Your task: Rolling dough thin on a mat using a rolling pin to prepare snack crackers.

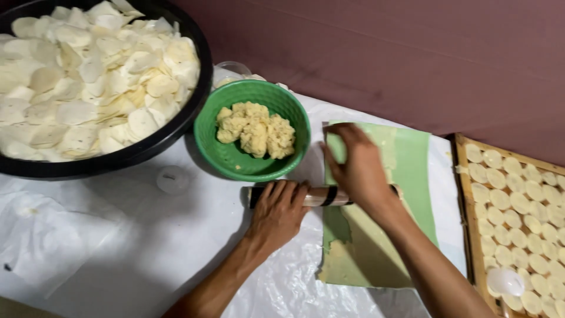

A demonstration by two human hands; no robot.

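Your left hand lies palm-down on the rolling pin, fingers stretched out almost flat across its left part, pressing rather than gripping. Your right hand rests over the pin's right part, fingers curved loosely downward and reaching past it onto the green sheet; whether they close on anything beneath, you cannot tell.

The rolling pin is a pale cylinder with dark bands. Its long axis runs left to right across the view, nearly level, one end pointing toward the plastic-covered table, the other toward the wooden tray. Its left end lies on the white plastic; its middle and right lie across the green sheet, just below the green bowl.

A thin layer of flattened dough covers the sheet's near part, its left edge ragged.

The green bowl holds crumbly yellow dough lumps. Touching its left side stands a large black basin heaped with pale round discs. The wooden tray at right carries rows of small dough rounds. A small white lid lies on the plastic near the basin.
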